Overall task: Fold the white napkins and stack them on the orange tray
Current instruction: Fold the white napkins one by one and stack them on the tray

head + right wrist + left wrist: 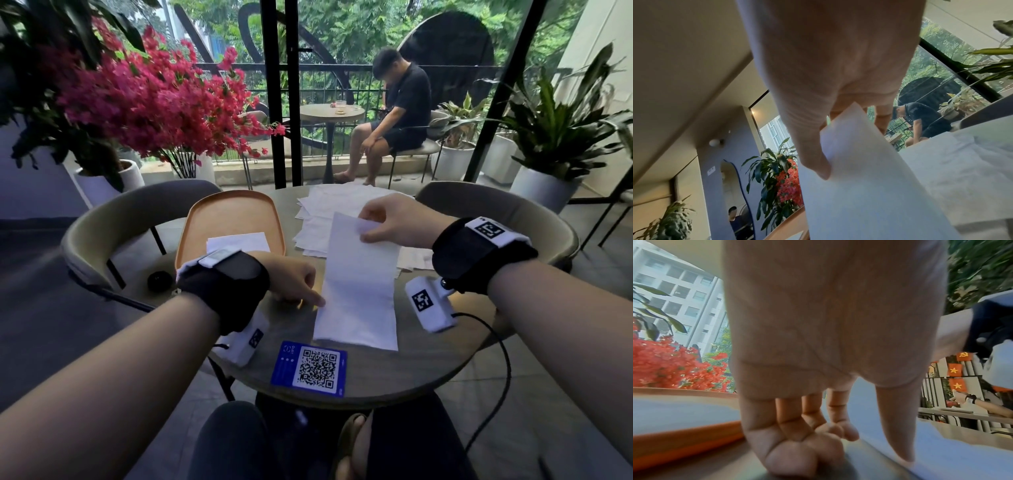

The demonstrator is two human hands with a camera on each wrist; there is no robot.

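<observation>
A long white napkin (359, 284) lies lengthwise on the round table (394, 380). My right hand (368, 226) pinches its far end between thumb and fingers and holds that end lifted; the right wrist view shows the napkin (869, 186) hanging from the pinch. My left hand (301, 291) rests on the table with fingers curled, its thumb (898, 426) pressing the napkin's near left edge (951, 459). The orange tray (233, 212) at left carries one folded napkin (239, 241). A loose pile of unfolded napkins (329, 205) lies behind.
A blue QR card (310, 368) lies at the table's near edge. A small black round object (160, 281) sits left of the tray. Grey chairs (113, 222) flank the table. A person (400, 113) sits at another table outside.
</observation>
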